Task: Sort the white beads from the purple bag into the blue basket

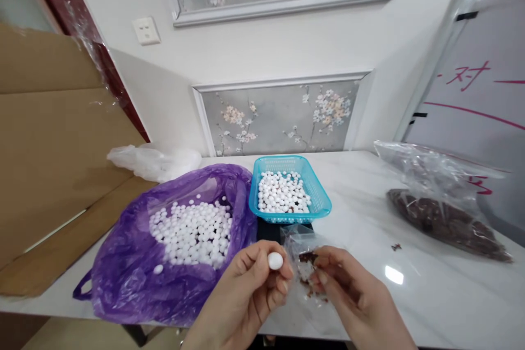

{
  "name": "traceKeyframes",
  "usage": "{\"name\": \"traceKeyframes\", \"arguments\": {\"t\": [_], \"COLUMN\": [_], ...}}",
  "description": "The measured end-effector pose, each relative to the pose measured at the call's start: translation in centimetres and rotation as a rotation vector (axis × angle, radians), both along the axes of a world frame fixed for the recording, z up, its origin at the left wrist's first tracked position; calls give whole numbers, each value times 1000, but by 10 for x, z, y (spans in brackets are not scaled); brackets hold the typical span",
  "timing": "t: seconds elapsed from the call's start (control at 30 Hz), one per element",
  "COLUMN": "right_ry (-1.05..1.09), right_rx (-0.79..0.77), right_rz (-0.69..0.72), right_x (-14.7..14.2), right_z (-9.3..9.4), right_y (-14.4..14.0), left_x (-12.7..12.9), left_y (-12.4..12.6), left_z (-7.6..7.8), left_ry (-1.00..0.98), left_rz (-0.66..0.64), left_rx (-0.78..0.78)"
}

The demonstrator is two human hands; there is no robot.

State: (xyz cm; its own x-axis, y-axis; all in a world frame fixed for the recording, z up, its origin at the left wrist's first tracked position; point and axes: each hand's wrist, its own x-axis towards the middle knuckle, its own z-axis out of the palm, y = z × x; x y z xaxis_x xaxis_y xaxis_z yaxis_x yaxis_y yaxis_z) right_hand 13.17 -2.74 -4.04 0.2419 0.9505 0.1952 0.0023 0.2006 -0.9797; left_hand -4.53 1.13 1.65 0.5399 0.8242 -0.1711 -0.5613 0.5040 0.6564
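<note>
We see the left hand [250, 284] pinching a white ball [275, 261] between its fingers [283, 273], while the right hand [348, 290] grips a small clear bag [301, 251] holding brown bits. Both hover just in front of the blue basket [318, 197] of white balls on the table [410, 284]. Left of the basket lies a purple bag [135, 268] of balls; well to its right, a clear bag of brown pieces [443, 213].

- Worktop [369, 186]: white, glossy marble-look surface, set against the wall.
- Purple plastic bag [135, 262]: lies at left, open, holding white balls.
- Blue basket [320, 199]: centre, on a dark base, holding white balls.
- Clear bag of brown pieces [443, 213]: lies at right.
- White plastic bag [151, 161]: rear left, crumpled.
- Brown crumbs [396, 247]: loose beside the clear bag.
</note>
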Motion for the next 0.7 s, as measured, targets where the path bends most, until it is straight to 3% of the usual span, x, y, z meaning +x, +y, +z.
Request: {"name": "traceKeyframes", "arguments": {"t": [0.13, 0.37, 0.53, 0.7], "right_ry": [-5, 231, 230, 202], "right_rx": [-17, -103, -38, 73], "right_rz": [3, -16, -41, 30], "right_x": [1, -1, -1, 0], "right_z": [10, 23, 30, 32], "right_y": [1, 4, 0, -2], "left_x": [1, 9, 15, 12], "left_y": [1, 1, -3, -5], "left_z": [-3, -11, -13, -6], "left_ry": [-9, 108, 116, 148], "left_rz": [13, 49, 22, -4], "left_rx": [-7, 6, -16, -16]}}
